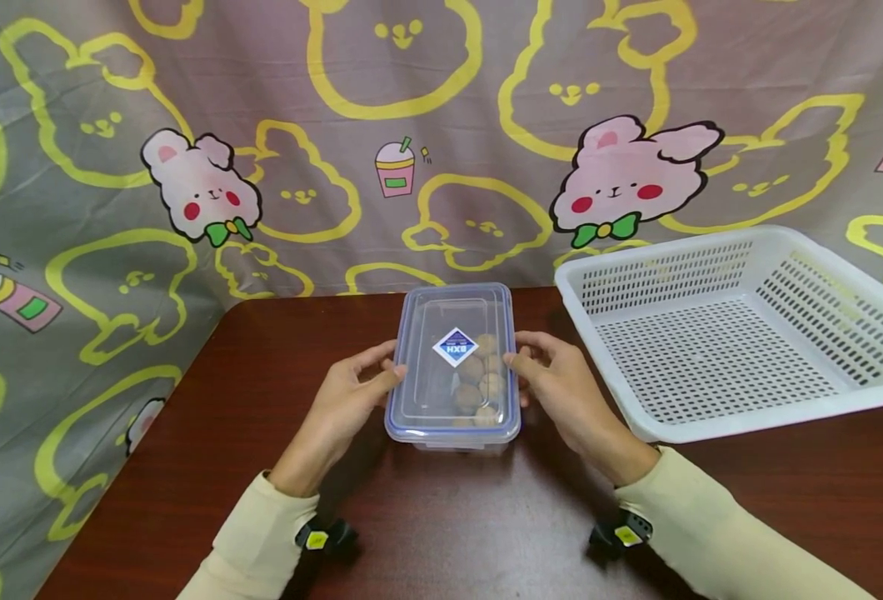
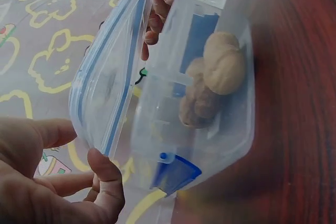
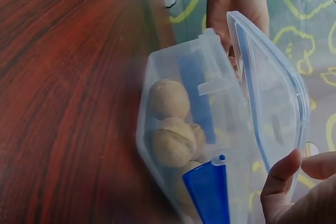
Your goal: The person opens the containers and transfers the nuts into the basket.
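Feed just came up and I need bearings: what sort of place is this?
Probably a staged tabletop recording setup, not a real kitchen: a wooden table against a cartoon bunny cloth, with only a walnut box and a white basket set out.

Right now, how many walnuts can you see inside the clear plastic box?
5 round tan walnuts show through the clear plastic lid, bunched along the right side of the clear rectangular box, from beside the blue label toward its near end. More may sit hidden beneath them.

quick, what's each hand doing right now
Left hand: pinching the left edge of the lid of the container.
Right hand: pinching the lid's right edge.
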Demonstrator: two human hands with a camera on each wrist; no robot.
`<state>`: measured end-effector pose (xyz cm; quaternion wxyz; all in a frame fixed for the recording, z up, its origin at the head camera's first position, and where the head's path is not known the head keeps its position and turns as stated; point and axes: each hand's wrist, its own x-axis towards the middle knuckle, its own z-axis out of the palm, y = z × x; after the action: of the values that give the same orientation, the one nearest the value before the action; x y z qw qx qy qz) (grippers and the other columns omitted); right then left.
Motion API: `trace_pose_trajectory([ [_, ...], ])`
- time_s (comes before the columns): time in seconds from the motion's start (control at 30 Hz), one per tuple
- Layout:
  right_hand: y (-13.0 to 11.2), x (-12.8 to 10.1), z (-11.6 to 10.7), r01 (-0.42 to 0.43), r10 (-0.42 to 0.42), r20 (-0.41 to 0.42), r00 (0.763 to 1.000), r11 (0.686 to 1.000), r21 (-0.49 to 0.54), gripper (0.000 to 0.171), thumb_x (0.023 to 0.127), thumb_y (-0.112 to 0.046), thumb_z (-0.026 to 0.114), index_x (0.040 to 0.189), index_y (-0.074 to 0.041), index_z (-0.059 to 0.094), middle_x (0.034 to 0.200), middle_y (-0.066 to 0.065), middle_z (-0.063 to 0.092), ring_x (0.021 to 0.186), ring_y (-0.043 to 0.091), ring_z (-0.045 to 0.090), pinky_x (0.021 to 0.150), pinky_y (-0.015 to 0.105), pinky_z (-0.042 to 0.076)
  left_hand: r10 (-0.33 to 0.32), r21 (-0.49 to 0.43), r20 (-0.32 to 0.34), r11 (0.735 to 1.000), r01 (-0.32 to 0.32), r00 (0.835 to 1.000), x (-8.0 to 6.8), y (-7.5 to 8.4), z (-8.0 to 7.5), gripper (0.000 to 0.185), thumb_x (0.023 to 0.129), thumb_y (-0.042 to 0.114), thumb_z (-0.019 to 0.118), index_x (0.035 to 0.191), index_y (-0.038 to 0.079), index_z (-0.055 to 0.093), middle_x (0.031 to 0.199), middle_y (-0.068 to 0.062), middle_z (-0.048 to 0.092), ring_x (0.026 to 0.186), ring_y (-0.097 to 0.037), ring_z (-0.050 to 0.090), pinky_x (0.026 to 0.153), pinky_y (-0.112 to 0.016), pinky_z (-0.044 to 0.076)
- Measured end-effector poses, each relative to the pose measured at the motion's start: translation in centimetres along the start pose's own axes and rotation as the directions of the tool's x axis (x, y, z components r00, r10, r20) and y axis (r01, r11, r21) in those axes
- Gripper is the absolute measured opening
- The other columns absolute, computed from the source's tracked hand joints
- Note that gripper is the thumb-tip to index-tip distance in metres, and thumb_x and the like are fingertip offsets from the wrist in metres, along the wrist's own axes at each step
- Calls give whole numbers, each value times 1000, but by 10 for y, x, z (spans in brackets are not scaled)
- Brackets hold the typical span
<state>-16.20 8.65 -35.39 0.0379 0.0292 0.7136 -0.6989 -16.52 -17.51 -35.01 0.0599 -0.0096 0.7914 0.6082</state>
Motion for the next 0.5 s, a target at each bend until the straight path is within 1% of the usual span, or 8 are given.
trace_pose_trajectory([
  [0.13, -5, -3, -2, -6, 7, 22, 1000, 1000, -7, 43, 102, -8, 63, 142, 3, 53, 99, 6, 51, 76, 15, 53, 56, 24, 51, -7, -27, 18, 1000, 8, 1000, -5, 5, -6, 54, 100, 13, 70, 151, 4, 55, 103, -1, 58, 87, -8, 65, 76, -25, 58],
  [0.3, -13, -7, -4, 2, -1, 56, 998, 1000, -21, 44, 101, -8, 64, 142, 5, 54, 96, 4, 52, 77, 16, 53, 56, 26, 50, -9, -55, 35, 998, 11, 999, -13, 13, -13, 53, 99, 11, 72, 149, 2, 56, 105, -3, 56, 87, -8, 66, 76, -25, 61],
  [0.5, -21, -14, -6, 16, -13, 95, 995, 999, -32, 44, 100, -7, 65, 141, 4, 54, 98, 6, 51, 78, 17, 54, 56, 27, 51, 19, -34, 40, 999, -18, 999, -21, 23, -19, 51, 97, 10, 74, 146, 3, 58, 104, -4, 55, 88, -10, 64, 75, -26, 60],
])
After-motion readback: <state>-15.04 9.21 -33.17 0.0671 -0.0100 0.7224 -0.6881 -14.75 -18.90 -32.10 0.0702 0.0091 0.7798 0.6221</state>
